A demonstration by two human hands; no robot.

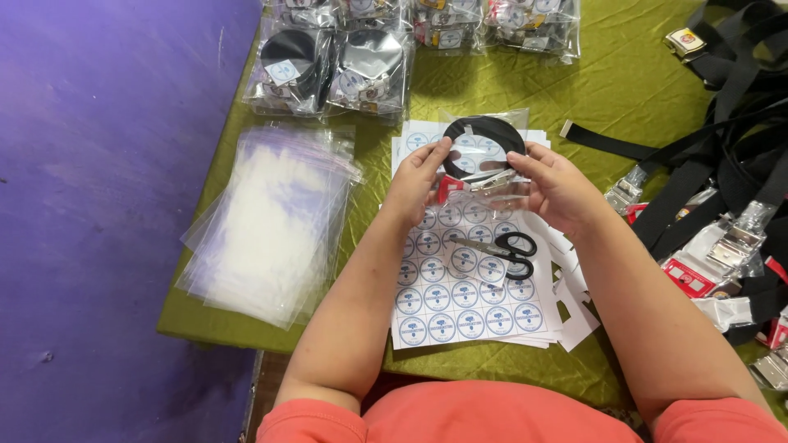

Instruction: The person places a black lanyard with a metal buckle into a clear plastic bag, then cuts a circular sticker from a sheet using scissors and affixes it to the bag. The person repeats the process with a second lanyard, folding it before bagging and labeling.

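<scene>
Both hands, left hand (420,174) and right hand (558,187), grip the coiled belt (484,148) at frame centre; best kept tightly coiled inside its clear bag (513,117).

Scissors (501,248) lie on the sticker sheets (460,303), empty bags (271,221) left, straps (722,139) right.

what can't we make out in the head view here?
- Coiled black belt in its clear bag: buckle partly covered by left hand and right hand.
- Sticker sheet: round prints too small; upper rows hidden by the hands.
- Packed bags: top row cut off by the frame edge; glare.
- Loose belts: cut off at the right edge.
</scene>
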